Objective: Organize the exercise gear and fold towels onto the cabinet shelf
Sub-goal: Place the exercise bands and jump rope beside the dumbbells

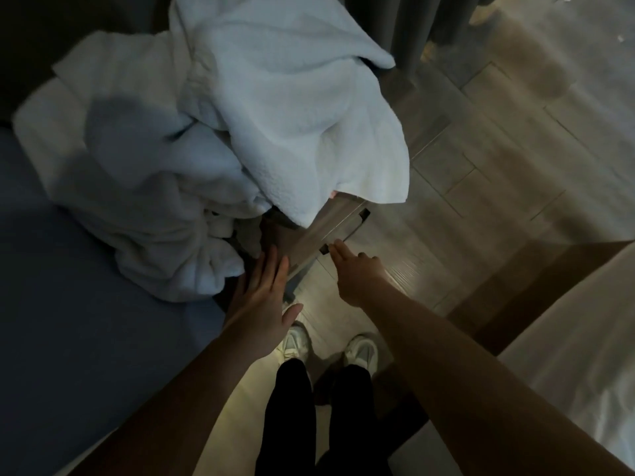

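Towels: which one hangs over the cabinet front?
The right towel: it drapes down over the cabinet front, while the left towel lies crumpled in a heap.

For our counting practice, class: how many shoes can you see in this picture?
2. The left shoe shows just below the left hand; the right shoe stands beside it, next to the right arm. Trouser legs cover their heels.

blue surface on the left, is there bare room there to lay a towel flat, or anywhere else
The blue surface is bare nearer than the towels. The wood floor right of the cabinet is also bare. Crowded: the cabinet top, buried in towels, and its near corner, where the left hand and right hand reach.
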### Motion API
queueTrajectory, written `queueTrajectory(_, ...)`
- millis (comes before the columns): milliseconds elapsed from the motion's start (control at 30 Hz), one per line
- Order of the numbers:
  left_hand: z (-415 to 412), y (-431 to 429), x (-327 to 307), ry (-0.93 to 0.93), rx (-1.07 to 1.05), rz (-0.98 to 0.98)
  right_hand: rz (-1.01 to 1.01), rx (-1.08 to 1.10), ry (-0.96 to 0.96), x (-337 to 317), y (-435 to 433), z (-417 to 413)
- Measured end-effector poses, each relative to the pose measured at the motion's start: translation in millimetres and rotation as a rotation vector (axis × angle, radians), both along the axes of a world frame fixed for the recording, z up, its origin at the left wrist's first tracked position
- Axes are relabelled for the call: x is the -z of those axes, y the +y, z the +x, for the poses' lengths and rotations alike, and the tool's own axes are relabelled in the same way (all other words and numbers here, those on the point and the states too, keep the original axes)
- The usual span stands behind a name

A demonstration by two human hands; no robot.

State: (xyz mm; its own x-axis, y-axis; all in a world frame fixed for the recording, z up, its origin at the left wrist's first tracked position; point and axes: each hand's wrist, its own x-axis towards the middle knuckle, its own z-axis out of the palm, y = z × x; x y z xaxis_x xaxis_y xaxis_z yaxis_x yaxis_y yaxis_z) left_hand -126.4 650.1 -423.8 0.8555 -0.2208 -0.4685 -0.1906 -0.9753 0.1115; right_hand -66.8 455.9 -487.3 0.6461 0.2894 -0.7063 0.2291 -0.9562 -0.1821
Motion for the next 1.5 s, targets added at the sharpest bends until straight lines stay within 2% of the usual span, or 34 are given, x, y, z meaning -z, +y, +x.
queueTrajectory(200, 1, -3, -2, 0.015, -0.026, -0.021, -0.024, -0.053, 0.02, -3, -35, -34)
queueTrajectory(267, 1, -4, -2, 0.024, -0.02, 0.005, 0.024, 0.02, 0.08, -9, -44, -47)
queueTrajectory(300, 1, -4, -3, 0.026, -0.016, 0.021, 0.118, 0.176, 0.132, -15, -46, -53)
queueTrajectory(400, 3, -7, -7, 0.045, -0.027, 0.035, 0.635, 1.03, 0.353, -37, -45, -65)
queueTrajectory(433, 4, -9, -9, 0.05, -0.022, 0.037, 0.746, 1.253, 0.414, -45, -42, -68)
queueTrajectory(500, 3, -10, -12, 0.053, -0.011, 0.044, 0.781, 1.514, 0.427, -51, -33, -71)
queueTrajectory(567, 2, -10, -12, 0.037, -0.001, 0.065, 0.685, 1.676, 0.325, -47, -25, -66)
queueTrajectory(667, 0, -10, -11, 0.025, 0.017, 0.092, 0.526, 1.752, 0.23, -36, -19, -61)
queueTrajectory(867, -1, -12, -10, 0.043, 0.01, 0.107, 0.38, 1.802, 0.186, -32, -36, -81)
queueTrajectory(1100, -1, -16, -8, 0.051, 0.026, 0.177, 0.338, 1.841, 0.236, -36, -66, -116)
queueTrajectory(1500, -2, -16, 0, 0.057, 0.002, 0.166, 0.298, 1.771, 0.294, -47, -90, -133)
